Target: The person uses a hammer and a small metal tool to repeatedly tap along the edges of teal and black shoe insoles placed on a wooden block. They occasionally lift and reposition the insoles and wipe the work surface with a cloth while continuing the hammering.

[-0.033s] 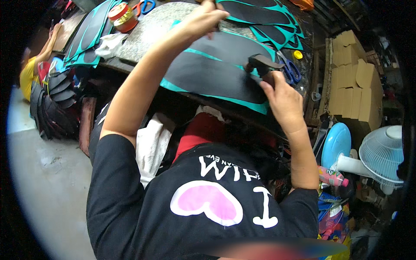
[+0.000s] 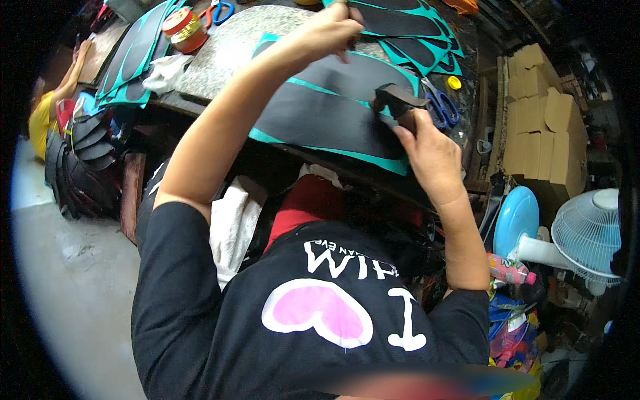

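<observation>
My right hand [image 2: 435, 155] is wrapped round the handle of a hammer [image 2: 403, 98]. The hammer's dark head is over the right end of a black sheet [image 2: 327, 120] with sole-shaped outlines and turquoise edging. That sheet lies on the work table in front of me, partly over a speckled stone slab [image 2: 227, 48]. Above the sheet's far side, my left hand [image 2: 337, 32] is closed, its fingers curled by the top edge of the picture. What it grips, if anything, I cannot make out. More black and turquoise sheets [image 2: 400, 20] are stacked just right of it.
Blue-handled scissors [image 2: 443, 107] and a yellow cap [image 2: 454, 83] lie right of the sheet. A red-lidded jar [image 2: 185, 29] and white plastic [image 2: 167, 72] stand left. Cardboard [image 2: 540, 123] and a fan [image 2: 590, 230] are at right. A person in yellow [image 2: 43, 120] works far left.
My left hand has shifted slightly right and down. My right hand, still holding the hammer, sits a little further left in the picture; the whole scene has shifted slightly too.
</observation>
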`<action>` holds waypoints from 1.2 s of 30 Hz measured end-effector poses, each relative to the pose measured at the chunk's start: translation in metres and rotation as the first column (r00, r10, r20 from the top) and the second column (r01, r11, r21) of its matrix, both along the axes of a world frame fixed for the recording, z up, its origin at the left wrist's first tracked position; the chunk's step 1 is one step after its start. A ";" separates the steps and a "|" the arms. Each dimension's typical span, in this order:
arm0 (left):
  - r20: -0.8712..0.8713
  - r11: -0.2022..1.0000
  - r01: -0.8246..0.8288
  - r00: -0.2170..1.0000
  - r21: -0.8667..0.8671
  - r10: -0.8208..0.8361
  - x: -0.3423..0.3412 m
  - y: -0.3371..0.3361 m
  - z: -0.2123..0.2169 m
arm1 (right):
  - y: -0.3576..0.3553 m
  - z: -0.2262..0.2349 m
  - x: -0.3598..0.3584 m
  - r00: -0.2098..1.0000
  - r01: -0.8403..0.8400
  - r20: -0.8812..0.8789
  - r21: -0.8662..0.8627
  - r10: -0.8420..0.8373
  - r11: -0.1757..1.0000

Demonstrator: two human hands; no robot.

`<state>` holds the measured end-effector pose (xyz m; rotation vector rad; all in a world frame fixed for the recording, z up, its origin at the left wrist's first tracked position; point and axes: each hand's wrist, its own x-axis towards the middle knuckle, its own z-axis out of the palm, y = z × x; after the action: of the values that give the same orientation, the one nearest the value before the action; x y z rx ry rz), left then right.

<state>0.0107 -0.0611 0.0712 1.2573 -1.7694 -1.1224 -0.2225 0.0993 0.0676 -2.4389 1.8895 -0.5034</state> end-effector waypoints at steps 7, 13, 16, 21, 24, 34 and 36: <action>0.081 0.815 0.411 0.905 -0.408 -0.417 -0.177 -0.064 -0.029 | 0.001 -0.001 -0.002 1.000 -0.011 0.011 0.010 0.011 1.000; 0.417 0.735 0.556 0.817 -0.387 -0.398 -0.223 -0.088 -0.052 | -0.001 -0.008 -0.005 1.000 -0.022 0.019 -0.023 0.022 1.000; 0.421 0.715 0.545 0.827 -0.437 -0.373 -0.221 -0.096 -0.063 | -0.001 -0.010 -0.005 0.999 -0.039 0.035 -0.050 0.041 0.998; 0.146 0.819 0.385 0.923 -0.427 -0.357 -0.204 -0.091 -0.054 | -0.001 -0.009 -0.006 0.996 -0.058 0.057 -0.069 0.062 0.996; -0.088 0.840 0.241 0.943 -0.486 -0.321 -0.162 -0.080 -0.016 | -0.001 -0.007 -0.006 0.999 -0.040 0.036 -0.011 0.040 0.999; -0.477 0.880 -0.392 0.848 -0.270 0.231 0.062 0.010 -0.012 | -0.010 0.016 -0.004 1.000 -0.009 -0.028 0.144 0.013 0.990; -0.420 0.899 -0.390 0.863 -0.201 0.280 0.066 0.016 -0.031 | -0.012 0.019 -0.005 0.999 0.009 -0.036 0.196 -0.002 0.981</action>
<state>0.0769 -0.0450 0.0399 1.0401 -1.2950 -0.8110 -0.2276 0.0869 0.0861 -2.3324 1.8603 -0.2604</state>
